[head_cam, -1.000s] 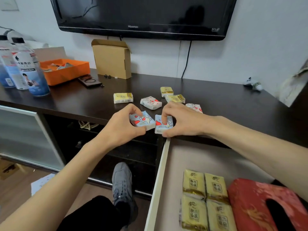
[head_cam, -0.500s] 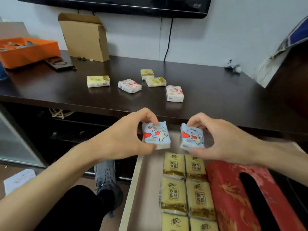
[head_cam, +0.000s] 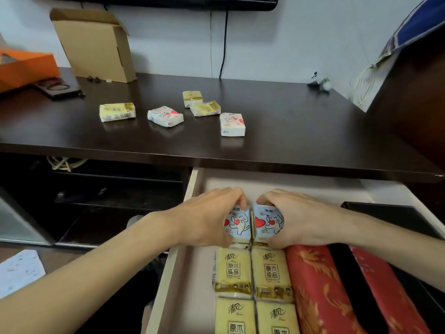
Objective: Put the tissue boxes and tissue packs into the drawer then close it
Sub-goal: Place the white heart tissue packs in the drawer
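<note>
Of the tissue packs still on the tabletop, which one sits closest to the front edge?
The white heart-print pack farthest right; the other four lie further back.

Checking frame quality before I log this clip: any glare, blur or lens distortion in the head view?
Head view: wide-angle bend curves the dark tabletop edge; its glossy surface mirrors the loose tissue packs. Both hands, left and right, and their blue packs are sharp enough to read; corners look softer. Lighting is even, shadows faint.
</note>
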`<control>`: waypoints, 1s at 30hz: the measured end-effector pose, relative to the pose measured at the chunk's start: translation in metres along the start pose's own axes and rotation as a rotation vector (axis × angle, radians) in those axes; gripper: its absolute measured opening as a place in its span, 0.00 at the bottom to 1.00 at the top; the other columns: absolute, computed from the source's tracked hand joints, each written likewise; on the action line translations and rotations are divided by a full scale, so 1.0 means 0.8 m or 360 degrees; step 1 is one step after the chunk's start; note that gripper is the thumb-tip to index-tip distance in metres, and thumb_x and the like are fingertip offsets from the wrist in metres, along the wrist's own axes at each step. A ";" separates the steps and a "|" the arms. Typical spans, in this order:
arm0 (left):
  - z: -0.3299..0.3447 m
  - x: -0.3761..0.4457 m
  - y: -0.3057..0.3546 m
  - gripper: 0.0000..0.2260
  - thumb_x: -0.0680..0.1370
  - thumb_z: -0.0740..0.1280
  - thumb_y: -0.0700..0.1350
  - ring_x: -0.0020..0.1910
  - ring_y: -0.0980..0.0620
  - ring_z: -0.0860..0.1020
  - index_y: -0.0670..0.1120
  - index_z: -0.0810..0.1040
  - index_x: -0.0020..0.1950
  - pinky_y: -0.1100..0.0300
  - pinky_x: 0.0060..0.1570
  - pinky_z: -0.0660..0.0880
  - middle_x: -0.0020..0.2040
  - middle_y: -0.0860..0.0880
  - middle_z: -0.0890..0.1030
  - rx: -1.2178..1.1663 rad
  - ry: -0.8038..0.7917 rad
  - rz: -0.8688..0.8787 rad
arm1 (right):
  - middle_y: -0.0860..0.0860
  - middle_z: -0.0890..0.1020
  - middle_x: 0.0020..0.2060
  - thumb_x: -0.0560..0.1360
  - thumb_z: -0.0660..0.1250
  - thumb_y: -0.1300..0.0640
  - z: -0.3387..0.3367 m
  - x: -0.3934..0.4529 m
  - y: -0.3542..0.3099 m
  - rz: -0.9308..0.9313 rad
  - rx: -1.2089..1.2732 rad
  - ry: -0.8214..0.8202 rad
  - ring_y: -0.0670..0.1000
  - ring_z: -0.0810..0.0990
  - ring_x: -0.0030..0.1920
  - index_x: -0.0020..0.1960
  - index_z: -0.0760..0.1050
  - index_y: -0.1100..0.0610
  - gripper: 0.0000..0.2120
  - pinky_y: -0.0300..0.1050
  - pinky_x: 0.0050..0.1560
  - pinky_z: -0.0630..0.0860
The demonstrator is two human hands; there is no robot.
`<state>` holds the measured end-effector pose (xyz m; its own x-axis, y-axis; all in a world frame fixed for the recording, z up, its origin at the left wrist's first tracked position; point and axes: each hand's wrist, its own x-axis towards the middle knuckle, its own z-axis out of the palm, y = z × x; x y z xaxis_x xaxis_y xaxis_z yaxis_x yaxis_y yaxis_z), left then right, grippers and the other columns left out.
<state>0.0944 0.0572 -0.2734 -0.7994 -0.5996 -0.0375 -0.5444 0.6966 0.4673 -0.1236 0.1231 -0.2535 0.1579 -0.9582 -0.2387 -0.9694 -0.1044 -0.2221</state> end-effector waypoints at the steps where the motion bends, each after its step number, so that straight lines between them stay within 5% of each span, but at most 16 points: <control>1: 0.002 0.000 -0.001 0.28 0.65 0.78 0.50 0.49 0.63 0.74 0.65 0.62 0.52 0.63 0.44 0.79 0.51 0.63 0.72 -0.0001 -0.0003 -0.0003 | 0.39 0.75 0.53 0.60 0.76 0.38 -0.001 0.001 -0.001 0.0007 0.0003 -0.0021 0.42 0.76 0.50 0.64 0.70 0.42 0.35 0.41 0.45 0.74; 10: 0.004 0.003 0.001 0.29 0.65 0.77 0.51 0.51 0.61 0.74 0.62 0.65 0.59 0.56 0.47 0.80 0.54 0.61 0.73 0.0096 -0.0002 0.0003 | 0.40 0.74 0.55 0.60 0.79 0.38 -0.006 -0.001 -0.011 0.0037 0.0002 -0.0062 0.45 0.76 0.53 0.66 0.69 0.42 0.38 0.48 0.51 0.76; 16: -0.012 -0.004 0.001 0.44 0.66 0.76 0.60 0.65 0.64 0.66 0.58 0.57 0.76 0.65 0.62 0.69 0.70 0.61 0.68 0.0152 0.0069 -0.0029 | 0.36 0.73 0.60 0.65 0.74 0.32 -0.010 -0.010 -0.003 -0.0119 0.0168 0.0126 0.40 0.73 0.59 0.72 0.67 0.41 0.39 0.43 0.57 0.73; 19: -0.043 -0.012 0.000 0.32 0.70 0.71 0.62 0.63 0.61 0.73 0.59 0.66 0.72 0.56 0.62 0.73 0.66 0.61 0.75 0.0187 0.0309 -0.0066 | 0.35 0.79 0.58 0.74 0.71 0.39 -0.022 -0.015 -0.003 -0.0235 0.0424 0.0554 0.38 0.77 0.60 0.64 0.77 0.43 0.21 0.42 0.60 0.75; 21: -0.065 -0.017 -0.005 0.21 0.73 0.69 0.59 0.56 0.63 0.77 0.59 0.74 0.65 0.54 0.57 0.76 0.56 0.61 0.80 0.0097 0.0547 -0.0092 | 0.37 0.83 0.51 0.76 0.71 0.48 -0.040 -0.008 -0.005 -0.0296 0.0640 0.0756 0.39 0.81 0.55 0.58 0.81 0.46 0.11 0.38 0.53 0.78; 26: -0.093 -0.009 -0.030 0.11 0.76 0.68 0.49 0.53 0.64 0.78 0.56 0.79 0.58 0.57 0.54 0.77 0.52 0.61 0.81 -0.0093 0.1035 -0.0250 | 0.40 0.83 0.47 0.78 0.71 0.55 -0.087 0.056 -0.013 -0.0323 0.0776 0.0898 0.31 0.79 0.43 0.56 0.82 0.49 0.07 0.26 0.44 0.71; 28: -0.098 0.002 -0.044 0.14 0.76 0.68 0.48 0.58 0.60 0.77 0.55 0.78 0.62 0.54 0.57 0.77 0.58 0.59 0.80 -0.0064 0.1089 -0.0351 | 0.42 0.80 0.53 0.78 0.71 0.56 -0.094 0.090 -0.018 -0.0276 0.0699 0.0915 0.33 0.78 0.45 0.59 0.81 0.51 0.11 0.33 0.48 0.73; 30: -0.105 0.016 -0.059 0.17 0.76 0.67 0.48 0.62 0.55 0.76 0.53 0.77 0.65 0.50 0.60 0.76 0.63 0.55 0.78 -0.0005 0.1096 -0.0424 | 0.48 0.78 0.59 0.77 0.70 0.55 -0.094 0.122 -0.023 -0.0193 0.0571 0.0924 0.45 0.77 0.58 0.62 0.79 0.53 0.14 0.48 0.59 0.75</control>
<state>0.1313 -0.0163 -0.2218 -0.2988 -0.8606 0.4124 -0.6966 0.4921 0.5222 -0.1043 0.0116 -0.2012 0.0380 -0.9432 0.3300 -0.8136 -0.2210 -0.5379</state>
